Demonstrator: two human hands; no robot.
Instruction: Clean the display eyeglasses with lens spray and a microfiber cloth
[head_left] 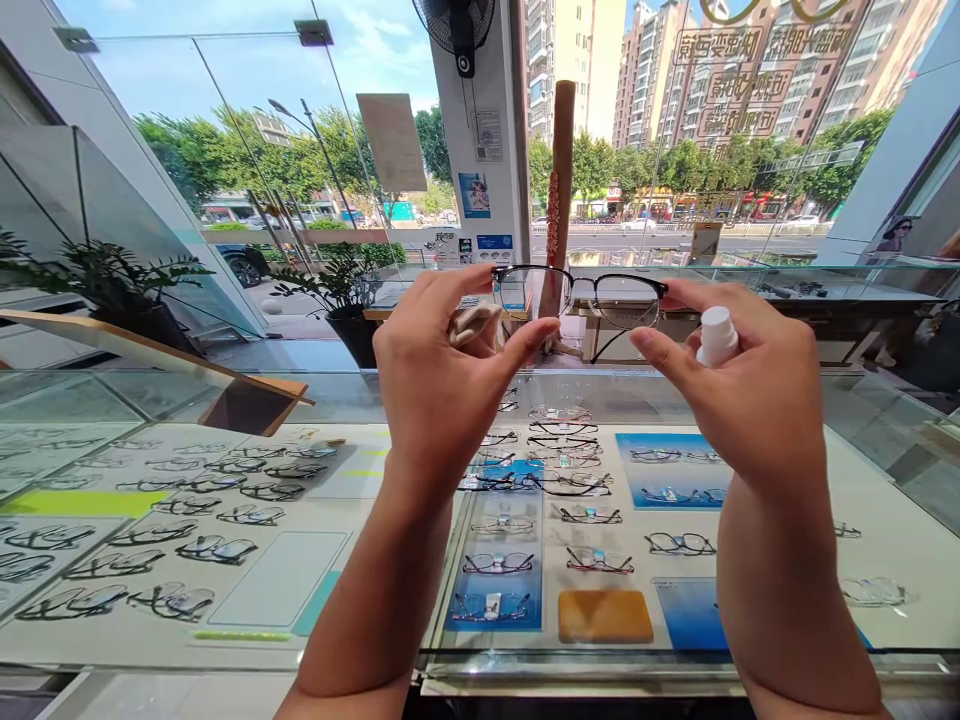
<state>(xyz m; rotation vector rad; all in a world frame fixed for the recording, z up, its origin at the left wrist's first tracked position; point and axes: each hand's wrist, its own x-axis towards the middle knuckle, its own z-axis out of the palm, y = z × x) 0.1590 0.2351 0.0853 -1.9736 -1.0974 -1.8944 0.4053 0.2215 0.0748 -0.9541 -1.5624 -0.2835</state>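
A pair of eyeglasses (581,280) with a dark upper frame and clear lenses is held up at eye level, above the glass counter. My left hand (450,350) pinches its left end between thumb and fingers; a crumpled beige cloth (478,328) is also tucked in this palm. At the right end, my right hand (757,370) grips the frame by its corner. A small white-capped bottle (718,335) is tucked in the same hand, its lower part hidden behind the thumb. One temple arm hangs below the right lens.
Under the glass counter (360,655) lie rows of eyeglasses (217,550), blue cards (495,590) and an orange-yellow case (605,615). A wood-framed mirror or stand (247,395) leans at left. Potted plants (345,285), a wooden post (561,160) and large windows stand beyond.
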